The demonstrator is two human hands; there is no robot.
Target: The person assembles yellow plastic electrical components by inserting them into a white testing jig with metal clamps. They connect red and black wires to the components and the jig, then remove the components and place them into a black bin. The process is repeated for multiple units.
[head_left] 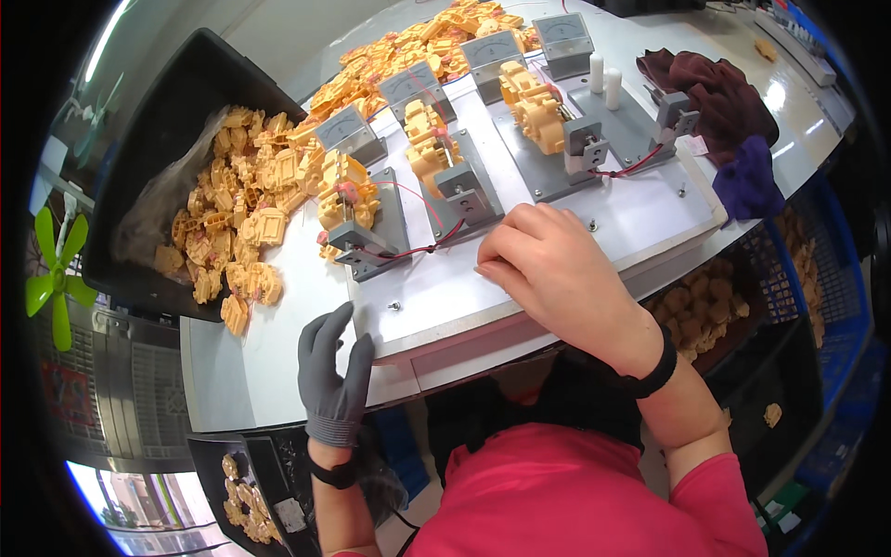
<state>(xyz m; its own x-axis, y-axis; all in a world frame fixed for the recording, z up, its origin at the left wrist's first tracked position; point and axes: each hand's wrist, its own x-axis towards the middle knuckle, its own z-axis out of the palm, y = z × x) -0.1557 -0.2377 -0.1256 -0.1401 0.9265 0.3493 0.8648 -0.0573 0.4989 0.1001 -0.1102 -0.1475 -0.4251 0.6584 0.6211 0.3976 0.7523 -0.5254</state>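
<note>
My left hand [336,376] wears a grey glove and hovers at the front left edge of the white board [445,316]. Its fingers are apart, with nothing between them. My right hand [555,269] is bare and rests low over the board's front middle, fingers curled in and thumb close to them. What its fingertips touch is hidden. Beyond the hands, yellow plastic housings sit in grey fixtures: one at left [346,190], one in the middle [429,148] and one farther right [538,111]. Small metal toggle switches [394,305] stick up along the board's front.
Analog meters [415,88] stand behind the fixtures. The rightmost fixture [622,116] carries two white pegs. Yellow parts spill from a black bin [121,232] at left, and more are heaped at the back [427,42]. Dark red and purple cloths [715,102] lie at right. Red wires [408,249] cross the board.
</note>
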